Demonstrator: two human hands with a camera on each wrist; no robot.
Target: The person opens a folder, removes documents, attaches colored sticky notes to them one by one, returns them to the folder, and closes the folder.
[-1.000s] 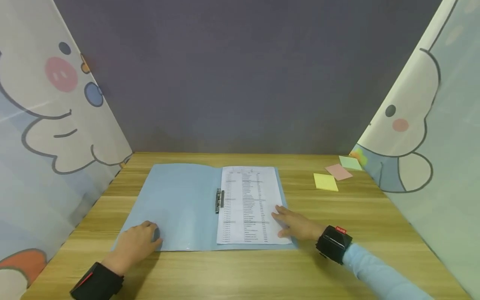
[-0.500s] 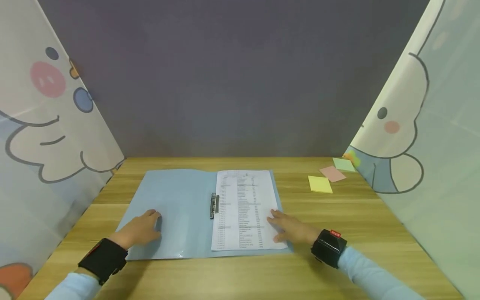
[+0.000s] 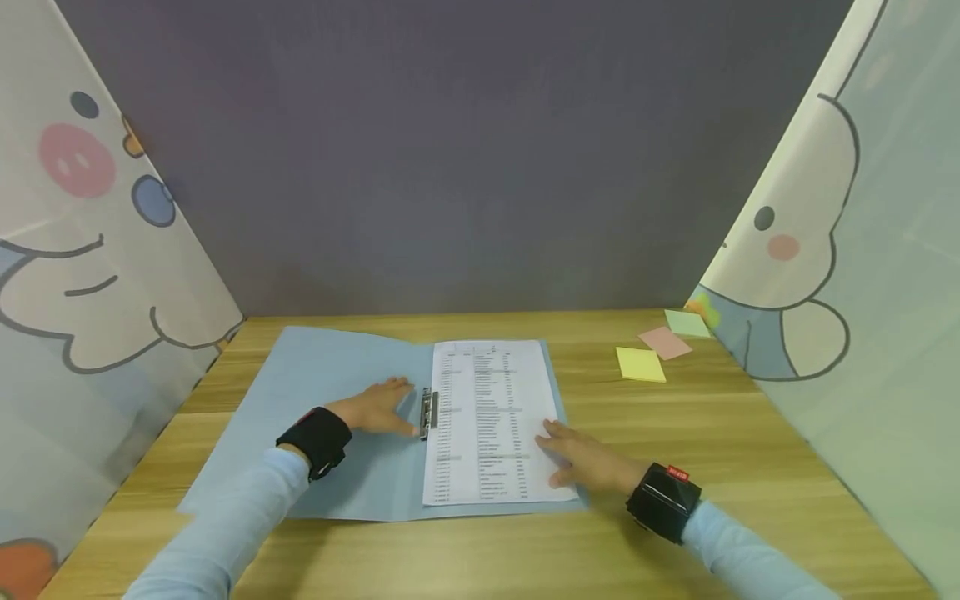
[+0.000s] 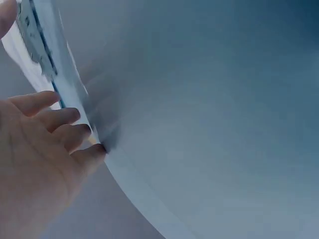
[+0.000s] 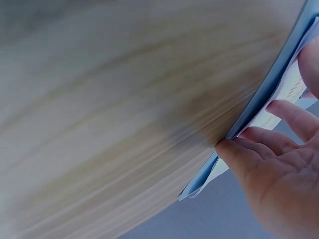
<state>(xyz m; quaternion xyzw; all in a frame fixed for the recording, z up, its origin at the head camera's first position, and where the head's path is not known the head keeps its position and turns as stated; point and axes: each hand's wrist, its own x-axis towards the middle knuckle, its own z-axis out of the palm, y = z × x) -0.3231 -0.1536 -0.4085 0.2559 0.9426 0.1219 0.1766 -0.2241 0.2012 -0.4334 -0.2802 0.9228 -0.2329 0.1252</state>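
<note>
A light blue folder [image 3: 330,367] lies spread on the table, its left cover slightly raised at the outer side. Printed sheets [image 3: 491,417] rest on its right half, beside a metal clip [image 3: 428,413] near the spine. Just left of the clip, my left hand [image 3: 377,407] is over the left cover with fingers extended; in the left wrist view its fingertips [image 4: 94,151] meet the blue surface. My right hand [image 3: 588,458] rests with spread fingers on the sheets' right edge. In the right wrist view, its little finger touches the folder's edge [image 5: 259,94].
Yellow [image 3: 640,364], pink [image 3: 664,342] and pale green [image 3: 686,323] sticky notes lie at the back right of the wooden table [image 3: 720,442]. A dark panel [image 3: 465,167] stands behind, with cartoon-printed sheets on both sides.
My left hand has moved right from the left cover's outer edge to beside the clip. The cover's outer side has risen slightly. My right hand stays on the sheets.
</note>
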